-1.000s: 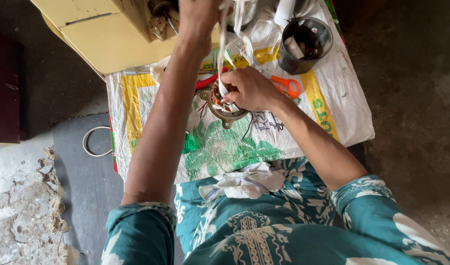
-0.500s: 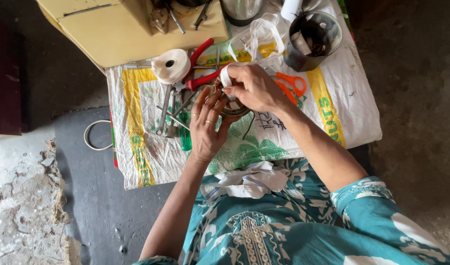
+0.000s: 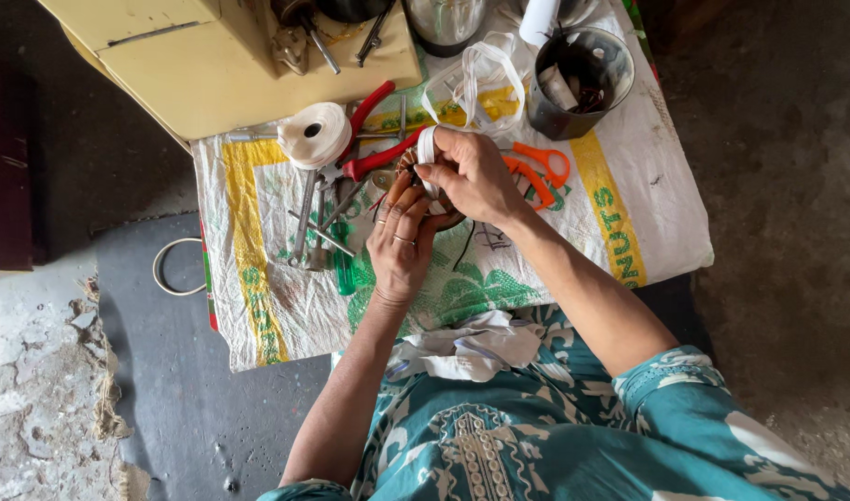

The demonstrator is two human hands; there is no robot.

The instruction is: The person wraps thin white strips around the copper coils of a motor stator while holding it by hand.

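At left centre a white tape roll (image 3: 315, 134) lies on the printed woven sack (image 3: 258, 278), beside red-handled pliers (image 3: 374, 153). In the middle, the left hand (image 3: 402, 243) cups a small round coil (image 3: 416, 176) from below, fingers curled on it. Just right, the right hand (image 3: 471, 176) pinches white tape (image 3: 428, 148) against the coil. Orange scissors (image 3: 541, 167) and a dark cup (image 3: 578, 82) lie further right.
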